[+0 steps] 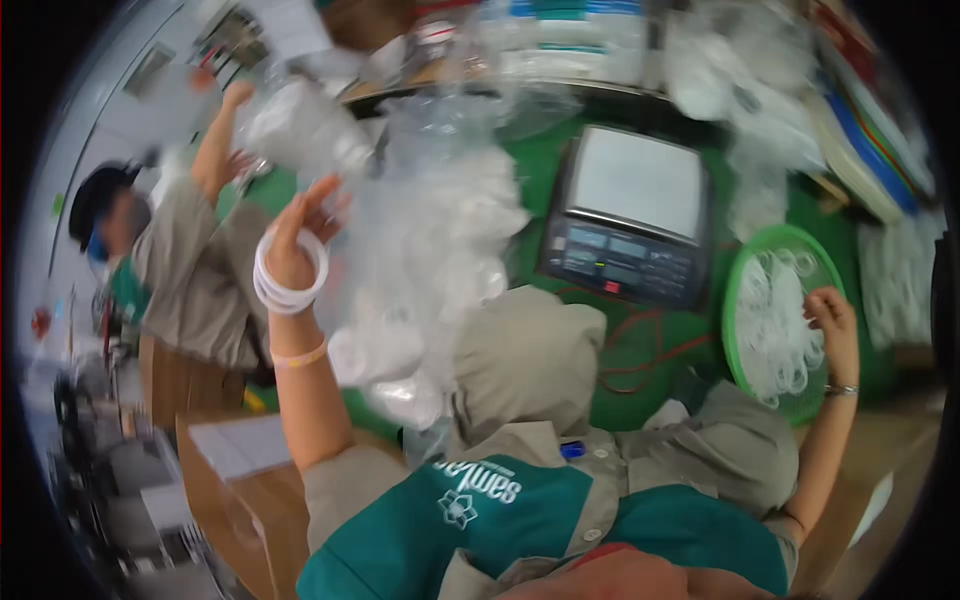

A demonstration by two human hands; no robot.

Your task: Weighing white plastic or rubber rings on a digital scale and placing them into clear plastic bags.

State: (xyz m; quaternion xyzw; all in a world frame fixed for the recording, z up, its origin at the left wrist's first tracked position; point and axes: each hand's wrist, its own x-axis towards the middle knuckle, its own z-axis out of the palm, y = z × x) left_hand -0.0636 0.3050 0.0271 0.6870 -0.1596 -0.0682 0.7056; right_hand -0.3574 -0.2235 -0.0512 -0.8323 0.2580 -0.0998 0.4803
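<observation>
The left hand (292, 235) is held raised at the person's left, with its forearm (312, 400) brought almost straight up from a bent elbow. The fingers are pointed upward and toward the right, loosely bent and spread a little apart; some motion blur is noted at the tips. Several white rings (290, 300) are worn around the base of this hand, encircling it near the wrist. A pale yellowish band (300, 357) is seen lower on the same forearm. Clear plastic bags (440, 220) with white contents are found just to the right of the hand; contact with them cannot be confirmed.

The right hand (838, 322) is placed over the right side of a green basket (733, 318), its forearm (825, 430) angled upward from the lower right. The fingers are bent inward and directed left, over a pile of loose white rings (775, 320) lying in the basket. Whether a ring is pinched between them cannot be told. A metallic bracelet or watch (840, 390) is worn at this wrist.

A scale (635, 185) is positioned between the bags and the basket on a green surface (545, 150).
</observation>
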